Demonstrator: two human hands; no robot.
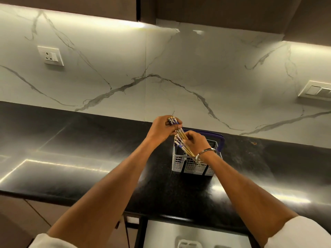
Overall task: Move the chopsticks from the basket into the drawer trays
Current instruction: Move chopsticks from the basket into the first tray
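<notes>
A grey slotted cutlery basket (186, 166) with a blue handle stands on the black counter near the marble wall. A bundle of wooden chopsticks (181, 138) with blue-and-white patterned tops leans out of it up to the left. My left hand (162, 127) is closed around the patterned top ends above the basket. My right hand (196, 141), with a metal bangle on the wrist, grips the shafts just above the basket rim. The chopsticks' lower ends are hidden inside the basket. An open drawer (179, 230) with light trays shows at the bottom edge, below the counter.
The black counter (80, 158) stretches left and right with glare streaks. A white socket (51, 56) and a switch plate (315, 91) sit on the marble backsplash. Dark cabinets hang overhead. Brown cabinet fronts lie below the counter at left.
</notes>
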